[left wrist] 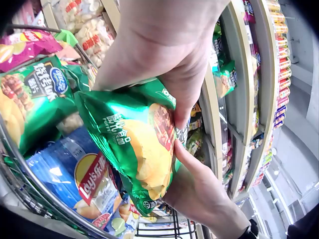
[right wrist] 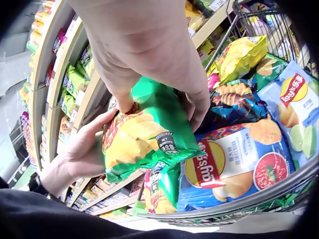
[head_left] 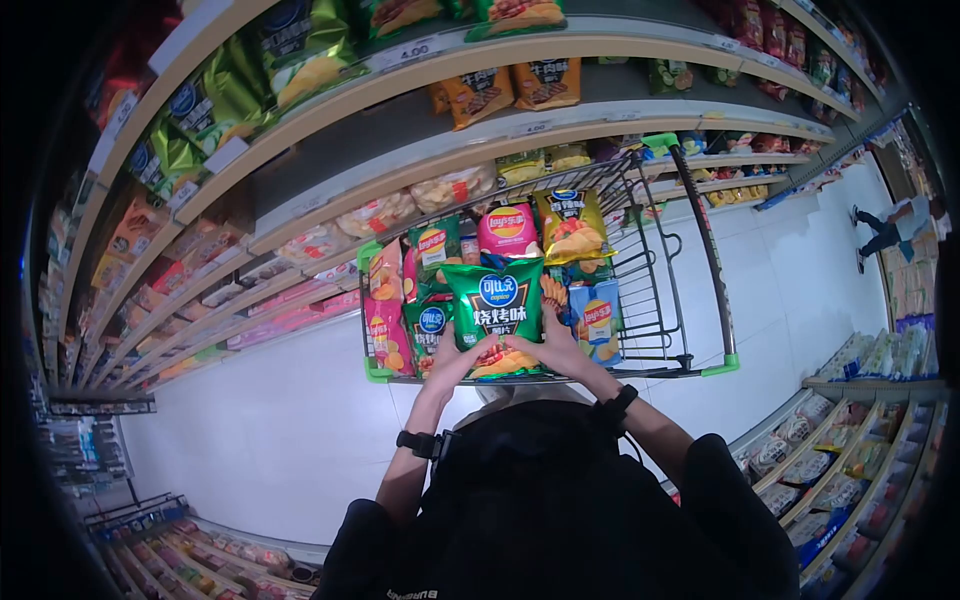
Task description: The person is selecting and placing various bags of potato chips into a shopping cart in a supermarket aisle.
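Observation:
A green bag of potato chips (head_left: 498, 285) is held upright over the near side of a shopping cart (head_left: 728, 362). My left hand (head_left: 456, 358) grips its lower left side and my right hand (head_left: 556, 350) its lower right, thumbs meeting across the front. In the left wrist view the left hand (left wrist: 157, 52) spans the bag (left wrist: 142, 144) from above. The right wrist view has the right hand (right wrist: 149, 55) curled over the other side, some fingers hidden behind. Below the bag lie a blue Lay's bag (right wrist: 234, 167) and another green chip bag (left wrist: 42, 99).
More chip bags fill the cart, among them a pink bag (head_left: 508, 232) and a golden bag (head_left: 575, 225). Curved store shelves (head_left: 330, 130) with snack packs run along the far side. A person (head_left: 893, 230) stands farther down the aisle on the right.

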`<state>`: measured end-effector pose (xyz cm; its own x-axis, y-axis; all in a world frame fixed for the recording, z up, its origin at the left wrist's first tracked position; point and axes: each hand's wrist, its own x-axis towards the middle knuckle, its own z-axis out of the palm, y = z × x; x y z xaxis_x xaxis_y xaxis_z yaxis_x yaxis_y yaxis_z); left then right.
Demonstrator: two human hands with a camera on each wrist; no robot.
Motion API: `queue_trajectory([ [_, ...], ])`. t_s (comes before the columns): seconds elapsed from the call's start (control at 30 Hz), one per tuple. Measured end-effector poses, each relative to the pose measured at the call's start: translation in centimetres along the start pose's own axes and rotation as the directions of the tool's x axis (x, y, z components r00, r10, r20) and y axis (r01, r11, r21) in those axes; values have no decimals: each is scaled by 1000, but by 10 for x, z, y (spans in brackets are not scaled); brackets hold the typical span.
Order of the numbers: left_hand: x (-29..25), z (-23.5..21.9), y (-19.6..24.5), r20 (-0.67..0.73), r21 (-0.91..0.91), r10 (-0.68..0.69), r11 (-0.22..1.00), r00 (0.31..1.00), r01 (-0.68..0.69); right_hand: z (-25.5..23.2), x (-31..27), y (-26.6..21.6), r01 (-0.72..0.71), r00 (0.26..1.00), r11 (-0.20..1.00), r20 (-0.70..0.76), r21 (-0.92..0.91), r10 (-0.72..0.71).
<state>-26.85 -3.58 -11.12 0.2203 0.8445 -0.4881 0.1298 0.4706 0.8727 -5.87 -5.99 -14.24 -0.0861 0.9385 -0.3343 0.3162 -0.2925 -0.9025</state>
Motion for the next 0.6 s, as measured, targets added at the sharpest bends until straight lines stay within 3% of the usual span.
queue_trajectory([
  [0.13, 28, 32, 7, 143, -62, -48, 996, 989, 57, -32, -2, 15, 8, 994, 993, -112, 118, 6],
  [0.27, 50, 61, 8, 142, -10, -86, 996, 986, 89, -59, -2, 27, 25, 977, 978, -214, 209, 21],
  [0.37, 52, 84, 14, 40, 37, -184, 982, 982, 183, -82, -2, 33, -10, 971, 972, -230, 235, 66],
  [0.43, 60, 91, -4, 89, 37, -162, 987, 983, 159, -92, -7, 27, -12, 970, 953, -229, 303, 85],
  [0.5, 68, 98, -10, 202, 41, -138, 990, 970, 132, -106, -14, 30, -105, 959, 984, -246, 145, 139],
  [0.6, 68, 107, -10, 226, 102, -167, 984, 960, 147, -114, -20, 44, -148, 949, 986, -269, 82, 165],
])
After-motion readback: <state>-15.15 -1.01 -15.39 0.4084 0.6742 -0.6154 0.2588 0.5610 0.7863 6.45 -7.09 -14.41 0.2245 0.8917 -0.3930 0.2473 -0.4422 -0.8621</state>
